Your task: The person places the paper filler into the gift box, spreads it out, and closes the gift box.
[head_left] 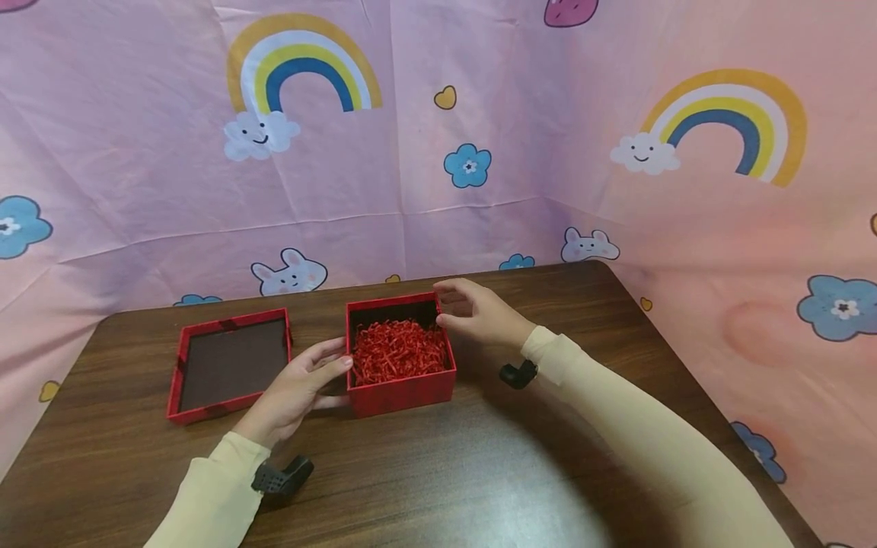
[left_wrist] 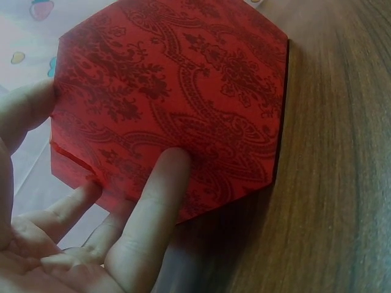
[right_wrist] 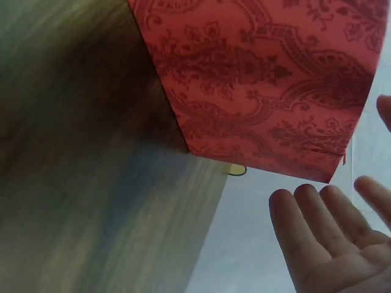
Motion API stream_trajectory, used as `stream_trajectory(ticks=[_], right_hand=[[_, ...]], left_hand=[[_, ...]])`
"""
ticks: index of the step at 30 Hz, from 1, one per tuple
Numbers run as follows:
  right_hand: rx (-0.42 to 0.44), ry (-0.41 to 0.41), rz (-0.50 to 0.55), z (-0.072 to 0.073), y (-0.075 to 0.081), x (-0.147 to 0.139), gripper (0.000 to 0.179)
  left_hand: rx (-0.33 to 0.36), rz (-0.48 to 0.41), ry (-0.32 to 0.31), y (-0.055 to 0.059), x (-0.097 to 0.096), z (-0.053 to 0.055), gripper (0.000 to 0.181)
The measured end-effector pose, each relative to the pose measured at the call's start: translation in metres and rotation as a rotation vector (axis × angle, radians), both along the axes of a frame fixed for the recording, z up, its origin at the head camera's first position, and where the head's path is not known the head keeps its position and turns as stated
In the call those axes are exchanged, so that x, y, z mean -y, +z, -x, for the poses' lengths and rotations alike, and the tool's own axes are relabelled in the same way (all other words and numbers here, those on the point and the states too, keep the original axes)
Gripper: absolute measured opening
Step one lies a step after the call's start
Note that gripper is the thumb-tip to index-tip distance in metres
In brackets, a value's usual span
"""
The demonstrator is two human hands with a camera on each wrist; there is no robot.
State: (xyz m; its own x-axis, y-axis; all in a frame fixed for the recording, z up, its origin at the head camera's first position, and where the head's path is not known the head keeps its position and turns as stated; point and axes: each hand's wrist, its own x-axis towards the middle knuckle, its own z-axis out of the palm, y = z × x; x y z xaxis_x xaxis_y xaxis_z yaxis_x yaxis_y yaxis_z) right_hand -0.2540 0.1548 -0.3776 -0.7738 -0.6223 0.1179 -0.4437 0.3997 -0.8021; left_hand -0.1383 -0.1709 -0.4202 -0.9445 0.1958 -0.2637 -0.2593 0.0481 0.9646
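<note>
A red patterned box (head_left: 400, 396) stands on the table with its top uncovered, and crinkled red paper shreds (head_left: 400, 352) fill its inside. Along the box's left side is my left hand (head_left: 301, 388), thumb at the rim and fingers spread. The left wrist view shows one straight fingertip (left_wrist: 174, 162) of that hand against the patterned wall. My right hand (head_left: 486, 316) is by the far right corner, its fingers loosely extended. In the right wrist view those fingers (right_wrist: 317, 213) appear apart from the box wall (right_wrist: 263, 85).
A red-rimmed lid (head_left: 229, 365) with a dark inside lies upturned left of the box. Both stand on a brown wooden table (head_left: 411, 479). Behind and to the right hangs a pink printed cloth (head_left: 493, 236). Each wrist wears a small black device (head_left: 282, 476).
</note>
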Motion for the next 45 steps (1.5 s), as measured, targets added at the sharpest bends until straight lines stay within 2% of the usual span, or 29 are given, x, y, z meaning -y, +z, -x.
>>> stream_trajectory(ticks=[2, 4, 11, 17, 24, 28, 33, 36, 41, 45], right_hand=[[0.066, 0.002, 0.036, 0.000, -0.003, -0.002, 0.058], [0.096, 0.018, 0.044, -0.001, -0.006, -0.004, 0.059], [0.118, 0.053, 0.030, -0.003, -0.014, -0.007, 0.061], [0.149, 0.046, 0.160, -0.008, -0.024, -0.004, 0.060], [0.263, -0.017, 0.330, -0.019, -0.034, 0.000, 0.057], [0.318, -0.029, 0.374, -0.022, -0.037, 0.000, 0.058], [0.324, -0.045, 0.397, -0.023, -0.040, 0.000, 0.057], [0.319, -0.039, 0.404, -0.023, -0.041, 0.000, 0.056], [0.321, -0.030, 0.411, -0.023, -0.041, -0.001, 0.056], [0.329, -0.030, 0.413, -0.023, -0.041, 0.000, 0.056]], left_hand=[[-0.003, -0.001, -0.002, 0.000, 0.000, 0.000, 0.076], [-0.005, 0.000, -0.004, 0.001, 0.000, 0.000, 0.076], [-0.008, 0.008, -0.006, 0.002, 0.002, 0.000, 0.077], [-0.008, 0.003, -0.007, 0.002, 0.002, 0.000, 0.076], [-0.004, 0.010, -0.004, 0.001, 0.002, -0.001, 0.077], [0.003, 0.016, 0.001, 0.002, 0.001, -0.002, 0.078], [0.000, 0.025, -0.010, 0.006, -0.001, -0.003, 0.078], [-0.032, 0.042, -0.021, 0.010, 0.000, -0.004, 0.077], [-0.128, 0.070, -0.015, 0.021, 0.010, -0.006, 0.073], [-0.199, 0.145, -0.014, 0.031, 0.024, -0.009, 0.072]])
